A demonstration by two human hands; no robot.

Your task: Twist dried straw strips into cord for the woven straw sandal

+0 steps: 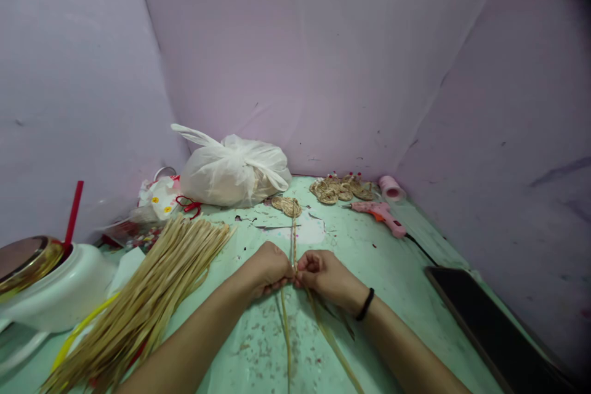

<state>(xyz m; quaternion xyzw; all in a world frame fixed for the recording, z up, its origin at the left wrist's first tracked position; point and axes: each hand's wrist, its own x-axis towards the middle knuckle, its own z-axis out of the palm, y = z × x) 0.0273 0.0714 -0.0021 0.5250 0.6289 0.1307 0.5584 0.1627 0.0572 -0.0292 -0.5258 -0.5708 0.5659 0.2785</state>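
The fingers (287,279) of both hands are curled in and pinched together on a thin braided straw cord (293,240), meeting at the middle of the pale green desk (369,258). The left hand (268,269) and the right hand (323,274) sit knuckle to knuckle, almost touching, each clamped on the cord's near end. From that pinch the cord runs straight away from the person to a small coiled straw piece (287,205) lying flat farther back. On the near side, loose straw strands (318,338) fan out from under the fingers toward the bottom edge. The right wrist wears a black band (365,305). To the left of the left forearm lies a thick bundle of straw (148,301), slanting from the lower left up toward the centre, with a yellow strip (76,332) beside it. Farther left stands a white container (55,295) with a gold lid and a red straw (72,212). At the back sits a knotted white plastic bag (233,171). Behind the right hand, well apart, lie several finished woven straw pieces (341,189), a pink glue gun (381,214) and a pink spool (391,189). A dark flat panel (480,320) lies along the right edge, and pale purple walls (323,43) close in the desk.
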